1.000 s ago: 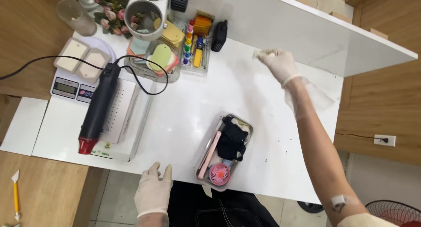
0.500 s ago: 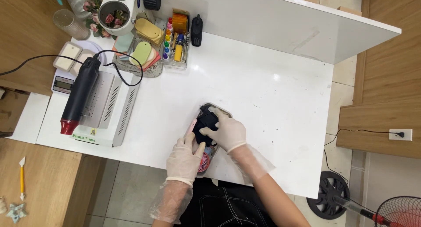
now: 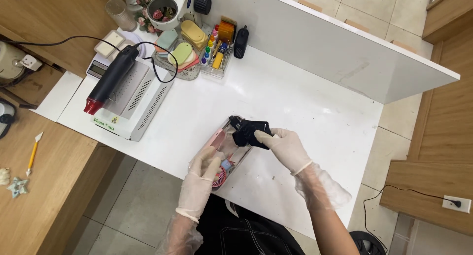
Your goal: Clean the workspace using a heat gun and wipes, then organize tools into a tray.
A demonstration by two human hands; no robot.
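Observation:
Both my hands wear thin white gloves. My right hand [image 3: 285,145] grips a black bundle [image 3: 250,131], perhaps a pouch or cloth, lifted just above the far end of a clear plastic tray [image 3: 209,145] near the white table's front edge. My left hand [image 3: 206,165] rests on the tray's near left side, over a pink phone-like slab [image 3: 217,138]. A small pink fan [image 3: 219,176] lies at the tray's near end, partly hidden by my left fingers.
A black heat gun [image 3: 111,79] with a red nozzle lies on a white vented box [image 3: 143,103] at the left. Behind it stand a scale [image 3: 100,67], a basket of coloured pads [image 3: 183,54], small bottles [image 3: 211,47], a black handset [image 3: 240,41] and a white upright panel [image 3: 335,43]. A wooden bench [image 3: 44,176] is lower left.
My right hand came back from the far side of the table to the tray, closed on the black bundle and raised it. My left hand moved onto the tray's side.

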